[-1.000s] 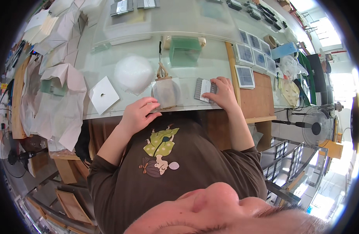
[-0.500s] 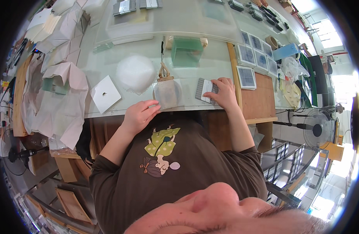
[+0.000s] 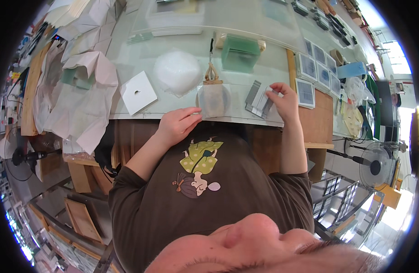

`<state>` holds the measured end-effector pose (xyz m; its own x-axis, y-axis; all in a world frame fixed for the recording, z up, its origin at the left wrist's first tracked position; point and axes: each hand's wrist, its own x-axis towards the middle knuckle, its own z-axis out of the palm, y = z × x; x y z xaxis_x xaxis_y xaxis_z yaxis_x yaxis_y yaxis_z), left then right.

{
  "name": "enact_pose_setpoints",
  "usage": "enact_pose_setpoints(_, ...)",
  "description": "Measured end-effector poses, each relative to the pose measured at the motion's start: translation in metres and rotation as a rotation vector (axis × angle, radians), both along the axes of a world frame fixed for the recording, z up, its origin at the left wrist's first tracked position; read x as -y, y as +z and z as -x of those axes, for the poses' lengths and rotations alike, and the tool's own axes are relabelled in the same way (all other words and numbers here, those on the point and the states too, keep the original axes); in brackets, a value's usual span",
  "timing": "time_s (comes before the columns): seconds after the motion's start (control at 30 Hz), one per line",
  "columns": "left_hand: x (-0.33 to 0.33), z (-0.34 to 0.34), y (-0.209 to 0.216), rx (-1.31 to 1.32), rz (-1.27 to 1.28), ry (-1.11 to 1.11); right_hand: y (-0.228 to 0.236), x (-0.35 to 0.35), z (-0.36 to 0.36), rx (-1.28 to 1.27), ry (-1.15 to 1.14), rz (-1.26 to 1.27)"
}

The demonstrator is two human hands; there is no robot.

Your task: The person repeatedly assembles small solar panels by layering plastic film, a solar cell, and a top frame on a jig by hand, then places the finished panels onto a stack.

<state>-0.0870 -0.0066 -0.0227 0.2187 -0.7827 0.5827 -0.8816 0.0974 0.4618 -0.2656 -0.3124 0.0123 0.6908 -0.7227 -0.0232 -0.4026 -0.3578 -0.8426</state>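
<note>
My left hand (image 3: pixel 178 124) is at the near left corner of a clear square sheet (image 3: pixel 225 101), its fingertips closed on the edge. The sheet lies over a pale block (image 3: pixel 214 103) with a round, cloudy patch showing through. My right hand (image 3: pixel 284 101) pinches a thin grey strip (image 3: pixel 266 107) between thumb and fingers, over a small stack of grey strips (image 3: pixel 253 98) lying askew near the table's front edge. Behind the block lies a brush-like tool with a tan binding (image 3: pixel 211 76) and a dark handle.
Left of the block are a white foam mound (image 3: pixel 176 73) and a white square card with a hole (image 3: pixel 139 93). Upright green glass panes (image 3: pixel 240 53) stand behind. Patterned square tiles (image 3: pixel 306 93) are stacked right, past a wooden strip (image 3: pixel 291 68). Crumpled white wrapping (image 3: pixel 84 98) covers the left.
My right hand has lifted slightly off the stack and now pinches a strip; the stack has turned askew. My left hand stays at the sheet's corner. The whole view has shifted.
</note>
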Motion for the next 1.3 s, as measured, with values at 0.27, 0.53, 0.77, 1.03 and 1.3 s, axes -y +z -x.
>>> enact_pose_setpoints(0.27,-0.002,0.0,-0.001,-0.012,-0.004,0.008,0.014,-0.06,-0.06,0.106,0.313,-0.462)
enact_pose_setpoints(0.53,-0.003,0.0,0.001,0.001,-0.02,0.01,-0.002,-0.076,-0.088,0.001,0.404,-0.345)
enact_pose_setpoints(0.77,0.001,0.001,0.001,-0.01,0.033,0.025,-0.003,-0.077,-0.091,-0.003,0.409,-0.337)
enact_pose_setpoints(1.03,-0.001,0.001,0.003,-0.005,-0.035,0.017,0.002,-0.078,-0.087,0.016,0.365,-0.229)
enact_pose_setpoints(1.3,-0.003,0.001,0.002,0.022,-0.022,0.009,-0.012,-0.07,-0.066,0.119,0.273,0.045)
